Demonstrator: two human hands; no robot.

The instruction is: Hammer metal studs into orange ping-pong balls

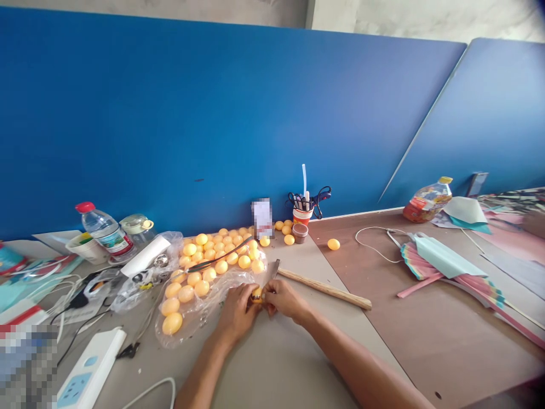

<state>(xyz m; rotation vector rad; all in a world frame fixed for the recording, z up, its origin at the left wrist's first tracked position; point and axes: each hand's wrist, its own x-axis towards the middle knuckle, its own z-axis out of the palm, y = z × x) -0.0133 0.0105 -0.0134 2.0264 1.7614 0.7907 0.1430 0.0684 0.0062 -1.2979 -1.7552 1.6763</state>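
nothing legible, even the label (pixel 118 244) of the red-capped bottle (pixel 99 221)

Your view is bright under diffuse light. Soft, faint shadows lie around your left hand (pixel 235 314) and right hand (pixel 286 299). You have stretched edges, a darkened upper-right corner and pixelated patches.

The orange ball (pixel 256 295) is dark-marked; it sits between left hand (pixel 237 308) and right hand (pixel 284 297).
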